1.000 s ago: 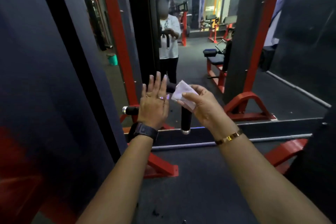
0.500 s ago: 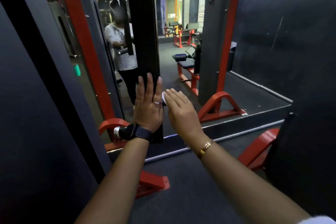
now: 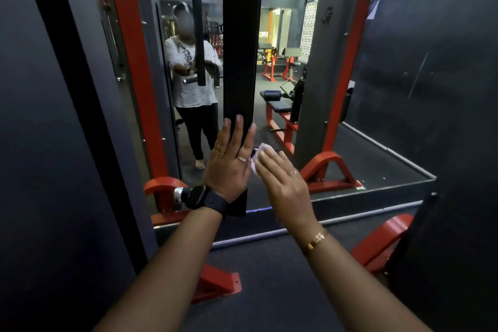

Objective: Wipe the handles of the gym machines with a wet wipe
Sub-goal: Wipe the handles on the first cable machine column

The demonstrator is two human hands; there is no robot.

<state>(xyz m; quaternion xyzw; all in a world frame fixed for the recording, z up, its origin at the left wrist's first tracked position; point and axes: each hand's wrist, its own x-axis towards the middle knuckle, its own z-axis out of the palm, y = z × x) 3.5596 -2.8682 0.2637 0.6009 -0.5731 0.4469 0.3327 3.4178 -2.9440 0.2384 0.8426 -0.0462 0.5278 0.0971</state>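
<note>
Against the lower end of a hanging flat black strap (image 3: 242,62), the left hand (image 3: 229,167) lies flat, its fingers straight and close together. Just beside it, the right hand (image 3: 283,186) presses a crumpled white wet wipe (image 3: 262,149) under nearly straight fingers. A black chrome-capped bar handle (image 3: 180,194) juts out past the left wrist, before the wall mirror (image 3: 377,159).
</note>
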